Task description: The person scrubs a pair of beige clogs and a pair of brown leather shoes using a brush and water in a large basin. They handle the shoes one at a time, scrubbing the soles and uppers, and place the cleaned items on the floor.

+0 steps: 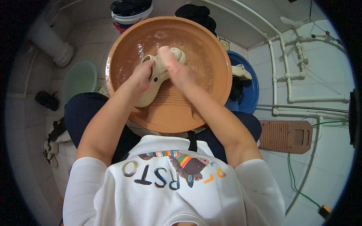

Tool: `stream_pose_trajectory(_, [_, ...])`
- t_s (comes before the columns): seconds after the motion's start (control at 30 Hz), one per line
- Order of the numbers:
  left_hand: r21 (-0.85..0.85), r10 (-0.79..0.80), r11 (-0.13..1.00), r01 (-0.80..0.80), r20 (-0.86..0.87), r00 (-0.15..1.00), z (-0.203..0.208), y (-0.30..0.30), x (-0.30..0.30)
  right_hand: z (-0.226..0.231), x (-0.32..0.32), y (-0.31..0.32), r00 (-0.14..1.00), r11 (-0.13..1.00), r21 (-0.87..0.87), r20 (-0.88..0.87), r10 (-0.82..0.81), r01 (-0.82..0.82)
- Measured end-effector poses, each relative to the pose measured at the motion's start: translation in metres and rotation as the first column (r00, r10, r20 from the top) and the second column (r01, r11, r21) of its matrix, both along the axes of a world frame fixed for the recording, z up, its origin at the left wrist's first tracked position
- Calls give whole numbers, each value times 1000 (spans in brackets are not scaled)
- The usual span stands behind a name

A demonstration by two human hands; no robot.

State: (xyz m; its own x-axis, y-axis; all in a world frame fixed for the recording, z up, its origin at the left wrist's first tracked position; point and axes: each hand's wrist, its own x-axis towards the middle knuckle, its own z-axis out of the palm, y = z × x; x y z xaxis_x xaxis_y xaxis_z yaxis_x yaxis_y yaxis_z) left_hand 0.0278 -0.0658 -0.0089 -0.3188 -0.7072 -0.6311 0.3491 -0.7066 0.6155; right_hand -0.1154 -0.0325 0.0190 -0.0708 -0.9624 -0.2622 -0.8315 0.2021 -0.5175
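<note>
White top (pixel 143 205), as I see it, with wide sleeves (pixel 85 180); front print has multicoloured letters (pixel 160 177) plus dark-brown horse-like animal (pixel 190 165), rainbow stripes. Black strap (pixel 192 141) near waist. Trousers (pixel 82 113) dark navy.

At the left sits a pale green basin (pixel 80 81), with a black-and-white lace-up shoe (pixel 49 150) nearer. A white-rimmed bucket (pixel 132 18) holding dark fabric (pixel 130 6) stands at the far side. At right, white pipes (pixel 274 75) run beyond a brown ribbed washboard (pixel 279 136), and a thin green cord (pixel 297 190) lies nearer.
</note>
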Motion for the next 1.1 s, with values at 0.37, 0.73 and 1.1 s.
stream_pose_trajectory(0.37, [64, 176, 982, -175, -11, 984, 14, -4, 6, -43, -96, -4, 945, 952, 16, -127, -300, 305])
stream_pose_trajectory(0.73, [74, 172, 983, -169, -36, 984, 12, -10, -3, -16, -42, 16, 981, 978, -191, 187, -53, 89])
stream_pose_trajectory(1.1, [-86, 331, 926, -369, -288, 899, 39, -12, 9, -44, -80, -8, 749, 913, -190, 642, -162, 360])
